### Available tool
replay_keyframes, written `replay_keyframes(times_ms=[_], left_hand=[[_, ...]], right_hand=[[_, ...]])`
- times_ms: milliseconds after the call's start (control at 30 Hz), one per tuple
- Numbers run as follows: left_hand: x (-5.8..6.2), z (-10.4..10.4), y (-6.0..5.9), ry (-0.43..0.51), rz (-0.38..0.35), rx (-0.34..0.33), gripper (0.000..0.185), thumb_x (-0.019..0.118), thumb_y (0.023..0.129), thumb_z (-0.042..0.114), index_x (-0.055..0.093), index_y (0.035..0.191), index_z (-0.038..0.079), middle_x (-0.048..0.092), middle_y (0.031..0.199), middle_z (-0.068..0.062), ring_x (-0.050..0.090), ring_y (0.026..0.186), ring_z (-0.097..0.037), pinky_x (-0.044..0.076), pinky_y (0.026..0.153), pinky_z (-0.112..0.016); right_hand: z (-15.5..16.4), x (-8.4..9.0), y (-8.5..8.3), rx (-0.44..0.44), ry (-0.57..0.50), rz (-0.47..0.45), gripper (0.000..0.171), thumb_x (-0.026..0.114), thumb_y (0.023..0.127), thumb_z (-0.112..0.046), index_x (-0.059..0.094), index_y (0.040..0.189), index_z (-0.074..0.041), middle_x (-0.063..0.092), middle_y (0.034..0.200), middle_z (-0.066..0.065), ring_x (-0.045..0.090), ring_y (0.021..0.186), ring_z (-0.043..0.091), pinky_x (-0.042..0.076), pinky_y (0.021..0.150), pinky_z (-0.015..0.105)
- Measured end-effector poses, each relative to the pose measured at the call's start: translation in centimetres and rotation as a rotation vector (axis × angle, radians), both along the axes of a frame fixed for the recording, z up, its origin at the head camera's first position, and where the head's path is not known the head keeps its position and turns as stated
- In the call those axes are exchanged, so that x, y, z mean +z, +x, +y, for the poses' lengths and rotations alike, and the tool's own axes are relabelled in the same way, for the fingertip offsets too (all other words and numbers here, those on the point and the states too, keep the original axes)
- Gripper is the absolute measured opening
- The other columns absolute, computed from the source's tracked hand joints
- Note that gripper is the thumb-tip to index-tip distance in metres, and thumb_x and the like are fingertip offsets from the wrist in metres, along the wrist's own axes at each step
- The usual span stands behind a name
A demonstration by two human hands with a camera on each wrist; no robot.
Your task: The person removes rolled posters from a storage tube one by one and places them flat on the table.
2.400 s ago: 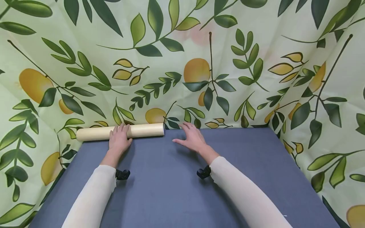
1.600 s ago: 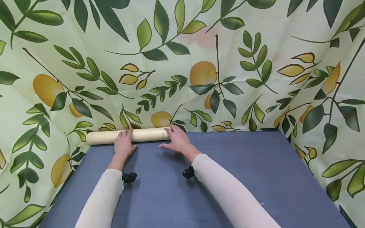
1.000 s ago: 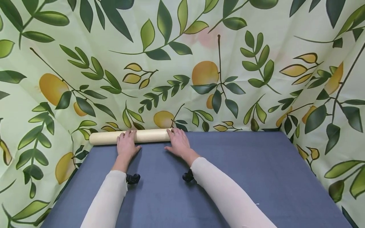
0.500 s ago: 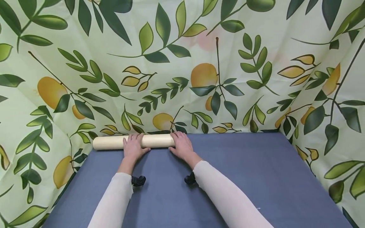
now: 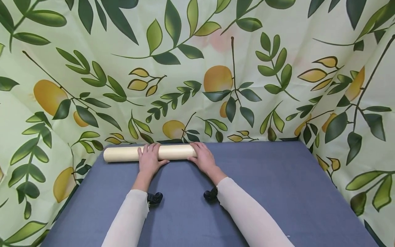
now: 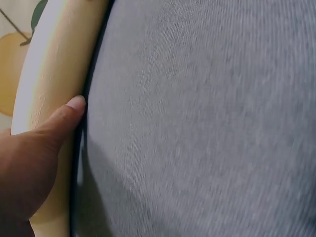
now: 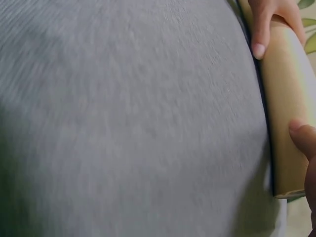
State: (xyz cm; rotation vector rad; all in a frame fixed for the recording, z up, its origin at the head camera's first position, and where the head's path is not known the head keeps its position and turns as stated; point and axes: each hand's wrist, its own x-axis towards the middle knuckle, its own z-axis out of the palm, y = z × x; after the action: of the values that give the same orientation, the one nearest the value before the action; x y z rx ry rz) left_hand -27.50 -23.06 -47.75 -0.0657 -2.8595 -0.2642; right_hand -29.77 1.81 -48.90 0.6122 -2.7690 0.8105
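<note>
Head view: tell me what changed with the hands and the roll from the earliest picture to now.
The right hand, which lay flat on the blue cloth apart from the cream roll, moved left and now rests on the roll's right end. The roll has come a little away from the leaf-print backdrop, toward the person. The left hand stayed on the roll's middle, fingers over its top, thumb at its near side.

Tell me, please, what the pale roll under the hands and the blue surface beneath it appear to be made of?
Roll: probably paper or thin card, matte cream, smooth with faint streaks in the wrist views. Blue surface: looks like woven or knit fabric, matte grey-blue, with a fine ribbed texture close up.
</note>
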Motion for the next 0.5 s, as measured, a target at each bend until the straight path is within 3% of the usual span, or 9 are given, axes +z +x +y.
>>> replay_keyframes(times_ms=[333,500], left_hand=[[-0.4,2.5,-0.1,0.112,-0.007,-0.047,0.092,0.078,0.079,0.060,0.043,0.147,0.009,0.045,0.147,-0.022,0.028,0.147,-0.044,0.002,0.121,-0.070],[-0.6,3.8,-0.2,0.105,-0.008,-0.039,0.091,0.077,0.079,0.062,0.044,0.147,0.010,0.046,0.147,-0.021,0.028,0.147,-0.043,0.003,0.122,-0.069]], right_hand=[[2.8,0.0,-0.2,-0.010,0.000,0.006,0.065,0.074,0.091,-0.040,0.053,0.147,-0.016,0.055,0.147,0.007,0.048,0.140,0.028,0.047,0.109,0.051],[4.0,-0.1,-0.2,-0.025,0.011,0.000,0.065,0.074,0.090,-0.042,0.053,0.147,-0.018,0.054,0.148,0.005,0.048,0.141,0.027,0.046,0.110,0.050]])
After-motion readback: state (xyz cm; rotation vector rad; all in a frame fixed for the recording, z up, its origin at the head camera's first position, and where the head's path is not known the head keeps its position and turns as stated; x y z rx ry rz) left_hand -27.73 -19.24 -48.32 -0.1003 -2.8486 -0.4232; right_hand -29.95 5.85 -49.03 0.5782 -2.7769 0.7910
